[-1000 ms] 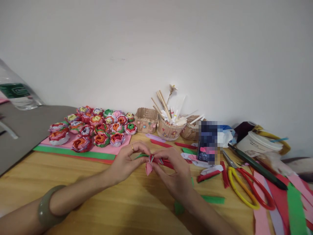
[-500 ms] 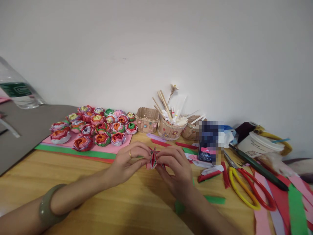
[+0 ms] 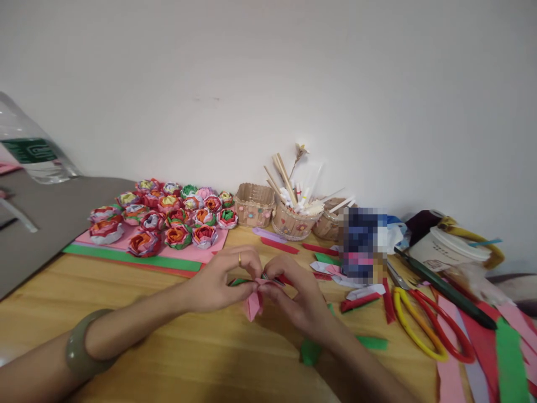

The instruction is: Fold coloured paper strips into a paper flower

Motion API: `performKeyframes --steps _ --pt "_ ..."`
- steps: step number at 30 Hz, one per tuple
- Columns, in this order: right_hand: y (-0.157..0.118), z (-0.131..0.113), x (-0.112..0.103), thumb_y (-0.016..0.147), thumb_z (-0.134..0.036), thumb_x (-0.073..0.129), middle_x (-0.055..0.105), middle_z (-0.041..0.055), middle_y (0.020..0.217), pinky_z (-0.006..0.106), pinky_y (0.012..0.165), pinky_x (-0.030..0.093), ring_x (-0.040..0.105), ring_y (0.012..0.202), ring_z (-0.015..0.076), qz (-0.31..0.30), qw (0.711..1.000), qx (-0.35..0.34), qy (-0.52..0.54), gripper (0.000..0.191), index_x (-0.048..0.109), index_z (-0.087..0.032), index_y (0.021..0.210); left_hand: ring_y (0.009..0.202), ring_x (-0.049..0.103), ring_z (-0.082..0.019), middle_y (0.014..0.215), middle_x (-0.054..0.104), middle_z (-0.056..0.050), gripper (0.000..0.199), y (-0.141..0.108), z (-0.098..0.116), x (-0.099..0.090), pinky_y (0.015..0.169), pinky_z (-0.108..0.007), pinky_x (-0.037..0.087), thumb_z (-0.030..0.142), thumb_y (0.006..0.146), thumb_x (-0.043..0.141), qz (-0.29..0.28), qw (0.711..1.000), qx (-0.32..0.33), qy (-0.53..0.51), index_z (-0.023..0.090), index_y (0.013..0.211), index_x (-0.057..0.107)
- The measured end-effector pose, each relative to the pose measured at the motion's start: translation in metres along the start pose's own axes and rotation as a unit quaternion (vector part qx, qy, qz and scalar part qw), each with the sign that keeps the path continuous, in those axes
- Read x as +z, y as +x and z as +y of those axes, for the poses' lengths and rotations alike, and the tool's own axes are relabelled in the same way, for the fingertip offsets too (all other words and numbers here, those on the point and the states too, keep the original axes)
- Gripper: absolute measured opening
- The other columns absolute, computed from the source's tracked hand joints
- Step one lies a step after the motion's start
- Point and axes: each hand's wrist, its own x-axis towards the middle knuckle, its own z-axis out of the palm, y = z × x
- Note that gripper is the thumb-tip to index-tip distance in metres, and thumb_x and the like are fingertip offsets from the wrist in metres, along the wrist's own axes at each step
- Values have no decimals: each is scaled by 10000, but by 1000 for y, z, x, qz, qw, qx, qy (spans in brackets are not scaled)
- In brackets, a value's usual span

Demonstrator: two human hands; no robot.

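Between my hands, just above the wooden table (image 3: 176, 347), is a folded paper piece (image 3: 252, 305) in pink with bits of green and red. A pointed pink part of it hangs down below my fingers. My left hand (image 3: 224, 277), wearing a ring, pinches it from the left with thumb and forefinger. From the other side my right hand (image 3: 296, 291) pinches it too, thumb in front and fingers behind. The fingers cover much of its middle. Behind my right hand lie folded strips (image 3: 280, 246) in red, lilac and white.
Several layered paper flowers (image 3: 143, 242) stand on coloured sheets at the back left. Decorated small baskets (image 3: 254, 206) line the wall, one holding sticks. At right are scissors (image 3: 419, 322), a white tub (image 3: 451, 249) and paper strips (image 3: 509, 352). A bottle (image 3: 33, 151) is far left.
The paper piece has been tilted over, so its pink point now hangs toward me instead of its open folds facing me. Both hands have shifted their pinch, thumbs closer together.
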Motion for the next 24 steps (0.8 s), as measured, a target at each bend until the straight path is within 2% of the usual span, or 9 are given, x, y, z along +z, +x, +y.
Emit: performKeyframes --steps 2,4,7,11,19,21,24 --pt "1 0 0 800 -203 598 578 -6 741 230 636 424 538 688 121 -1 998 55 35 88 520 -195 759 691 557 -132 736 581 -13 27 2 -1 1 646 -255 450 173 740 590 -7 991 -91 -100 170 729 566" --pt "3 0 0 786 -231 619 595 -14 735 222 634 416 546 686 119 9 992 108 62 85 549 -192 757 662 569 -130 711 593 -3 86 3 -3 3 618 -251 454 224 713 623 4 967 -169 -192 163 731 567" --pt "5 0 -1 795 -251 596 598 -13 708 218 593 404 544 655 118 19 981 173 90 86 574 -181 748 622 573 -119 663 606 16 146 6 -6 6 607 -244 451 244 668 666 46 941 -229 -246 152 717 563" --pt "6 0 0 799 -249 573 595 -14 700 215 572 396 538 636 113 15 975 199 102 93 571 -178 738 594 577 -107 627 629 24 134 7 -6 9 603 -233 447 211 650 676 73 935 -242 -248 151 698 567" --pt "6 1 -1 829 -261 527 612 4 697 222 574 415 558 631 120 -16 974 203 103 136 564 -170 735 559 570 -98 589 626 22 129 9 -1 8 567 -223 437 232 681 659 57 937 -230 -256 148 680 562" --pt "4 2 -1 839 -253 512 622 11 693 224 570 419 566 625 124 -20 982 176 58 144 562 -171 732 550 559 -94 578 614 26 121 8 -1 8 556 -219 429 223 692 648 58 941 -228 -243 149 682 553" --pt "-1 7 3 833 -202 507 639 29 694 244 586 415 572 634 143 8 992 77 -102 121 576 -168 740 569 557 -102 599 608 19 101 5 -2 10 547 -219 421 209 715 617 62 955 -212 -196 155 673 542"
